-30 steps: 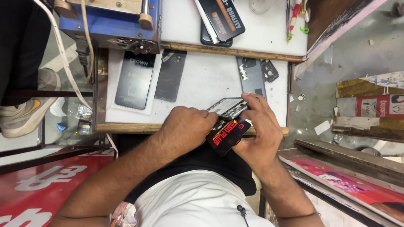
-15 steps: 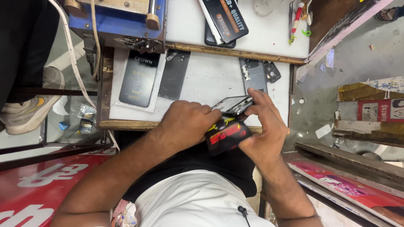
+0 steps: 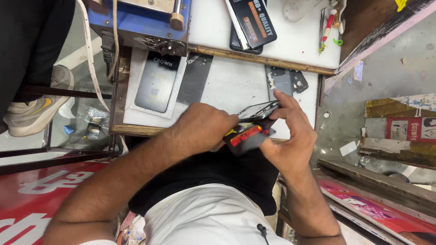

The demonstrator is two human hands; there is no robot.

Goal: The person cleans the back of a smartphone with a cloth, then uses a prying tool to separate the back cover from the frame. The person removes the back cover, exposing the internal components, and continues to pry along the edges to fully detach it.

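While the left hand [image 3: 200,129] curls over the near end of the phone [image 3: 259,110], its fingers are folded down on the device and on the black packet with red and yellow print [image 3: 247,136] tucked just beneath it, so that hand is clamped on both. Trouble could come right here: the phone sits tilted above the front edge of the white work mat [image 3: 236,86], half off the bench, and a slip of either grip would likely drop it toward the lap. Its dark glass face catches the light, thin and slab-like, edges showing. Moving right, the right hand [image 3: 290,140] pinches the far end, thumb on top, fingers below, closed on the phone. Press too hard there, I'd judge, and the glass could crack or the packet squirt loose.
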